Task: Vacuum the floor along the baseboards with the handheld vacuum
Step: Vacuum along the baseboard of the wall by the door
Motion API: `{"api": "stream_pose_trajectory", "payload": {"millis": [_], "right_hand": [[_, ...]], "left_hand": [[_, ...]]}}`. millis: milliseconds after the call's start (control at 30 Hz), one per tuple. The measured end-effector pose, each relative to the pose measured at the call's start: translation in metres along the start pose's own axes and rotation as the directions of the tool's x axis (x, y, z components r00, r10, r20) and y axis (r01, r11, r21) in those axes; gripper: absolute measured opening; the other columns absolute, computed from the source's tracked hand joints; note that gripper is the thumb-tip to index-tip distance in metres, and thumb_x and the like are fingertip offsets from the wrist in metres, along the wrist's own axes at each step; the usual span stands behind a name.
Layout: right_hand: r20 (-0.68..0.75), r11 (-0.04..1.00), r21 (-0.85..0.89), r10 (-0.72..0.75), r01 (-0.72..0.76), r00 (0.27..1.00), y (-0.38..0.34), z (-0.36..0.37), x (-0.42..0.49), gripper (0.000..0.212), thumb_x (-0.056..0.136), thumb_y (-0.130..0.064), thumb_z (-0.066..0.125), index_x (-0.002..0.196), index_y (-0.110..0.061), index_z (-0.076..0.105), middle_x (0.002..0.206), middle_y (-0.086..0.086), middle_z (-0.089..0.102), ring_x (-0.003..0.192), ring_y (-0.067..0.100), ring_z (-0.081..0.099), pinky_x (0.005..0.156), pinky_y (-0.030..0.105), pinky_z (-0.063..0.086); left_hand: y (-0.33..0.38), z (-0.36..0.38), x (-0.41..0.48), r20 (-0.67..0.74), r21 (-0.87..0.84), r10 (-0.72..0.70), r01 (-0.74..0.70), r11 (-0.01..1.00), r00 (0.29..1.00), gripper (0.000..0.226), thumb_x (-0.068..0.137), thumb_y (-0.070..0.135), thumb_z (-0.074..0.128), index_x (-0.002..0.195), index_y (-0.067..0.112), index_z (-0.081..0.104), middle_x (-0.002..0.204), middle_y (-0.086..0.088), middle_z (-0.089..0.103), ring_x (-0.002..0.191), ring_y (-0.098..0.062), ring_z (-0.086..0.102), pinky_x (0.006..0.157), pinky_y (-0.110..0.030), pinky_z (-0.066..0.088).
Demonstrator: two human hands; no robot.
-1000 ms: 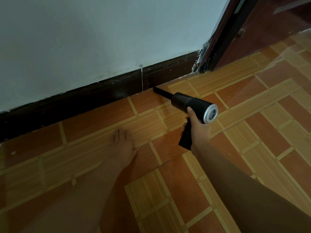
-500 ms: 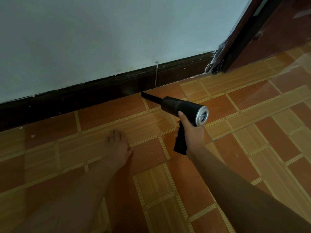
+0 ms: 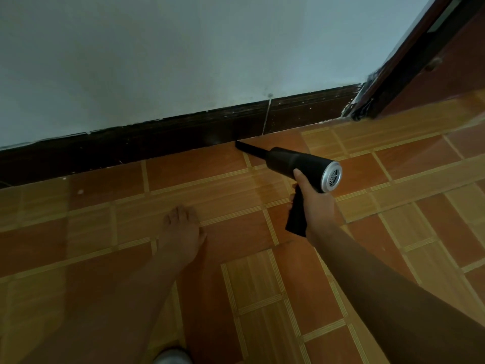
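One hand is in view, the right hand [image 3: 313, 206], and it comes in from the lower right corner on a long bare forearm. Nearest the camera, at the bottom edge, sits a small pale grey patch [image 3: 172, 356] too blurred to identify. Beside it a bare leg runs up from the lower left to a bare foot [image 3: 181, 232] planted flat on the glossy floor of orange-brown and yellow-striped tiles [image 3: 262, 285], with the toes toward the wall.

Just right of the foot and a little farther on, the right hand is clamped round the black pistol-style handle [image 3: 296, 219] of the black handheld vacuum [image 3: 296, 160]. The fingers curl round the front of the handle, and one digit reaches up to touch the underside of the barrel. The vacuum is held low over the tiles. Its round silver rear grille [image 3: 332, 177] faces back toward the camera, and the barrel slants away to the left.

From the barrel a slim black tapered nozzle [image 3: 248, 148] reaches forward. Its tip lies at the foot of the dark brown wooden baseboard [image 3: 157, 143], right where the board meets the floor. A thin pale joint line crosses the baseboard just right of the tip.

Above the baseboard rises a plain pale grey-blue wall [image 3: 183, 61]. At the far right stand a dark door frame [image 3: 409, 64] and a reddish-brown door [image 3: 459, 61].
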State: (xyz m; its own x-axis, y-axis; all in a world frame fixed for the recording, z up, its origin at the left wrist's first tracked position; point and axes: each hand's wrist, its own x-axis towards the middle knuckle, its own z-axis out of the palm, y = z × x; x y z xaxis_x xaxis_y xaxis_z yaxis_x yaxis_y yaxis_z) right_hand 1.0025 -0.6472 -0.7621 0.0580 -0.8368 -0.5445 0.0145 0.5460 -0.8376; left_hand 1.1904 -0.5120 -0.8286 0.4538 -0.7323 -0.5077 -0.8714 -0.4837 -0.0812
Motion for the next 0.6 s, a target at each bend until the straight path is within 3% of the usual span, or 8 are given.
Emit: {"api": "stream_pose_trajectory", "payload": {"millis": [200,333,600], "right_hand": [[0.043,1.0,-0.019,-0.02,0.02,0.999,0.009,0.017,-0.004,0.022,0.081,-0.028,0.071,0.094,-0.013,0.061,0.07,0.003,0.061,0.056,0.013,0.057,0.056,0.027,0.05],[0.072,0.998,-0.057,-0.021,0.026,0.997,0.017,0.03,-0.006,0.038,0.077,-0.033,0.074,0.106,-0.011,0.061,0.083,0.008,0.064,0.071,0.019,0.06,0.074,0.038,0.052],[0.041,0.999,-0.05,-0.006,0.008,0.999,0.01,0.024,-0.008,0.022,0.079,-0.03,0.072,0.089,-0.015,0.061,0.071,0.003,0.062,0.057,0.013,0.058,0.059,0.03,0.051]], "left_hand": [[-0.018,0.008,-0.009,0.046,-0.023,-0.013,0.014,1.0,0.999,0.074,0.098,0.048,0.035,0.15,0.004,0.008,0.157,-0.021,0.009,0.146,-0.032,0.01,0.119,-0.04,0.015],[-0.027,0.013,-0.011,0.128,-0.064,0.055,-0.047,0.997,0.99,0.083,0.096,0.05,0.041,0.151,0.005,-0.002,0.158,-0.021,-0.008,0.147,-0.031,-0.006,0.12,-0.039,0.006],[-0.028,0.012,-0.008,0.157,-0.052,0.076,-0.069,0.996,0.985,0.087,0.095,0.049,0.044,0.151,0.005,-0.005,0.156,-0.023,-0.014,0.147,-0.033,-0.009,0.119,-0.038,0.002]]}}
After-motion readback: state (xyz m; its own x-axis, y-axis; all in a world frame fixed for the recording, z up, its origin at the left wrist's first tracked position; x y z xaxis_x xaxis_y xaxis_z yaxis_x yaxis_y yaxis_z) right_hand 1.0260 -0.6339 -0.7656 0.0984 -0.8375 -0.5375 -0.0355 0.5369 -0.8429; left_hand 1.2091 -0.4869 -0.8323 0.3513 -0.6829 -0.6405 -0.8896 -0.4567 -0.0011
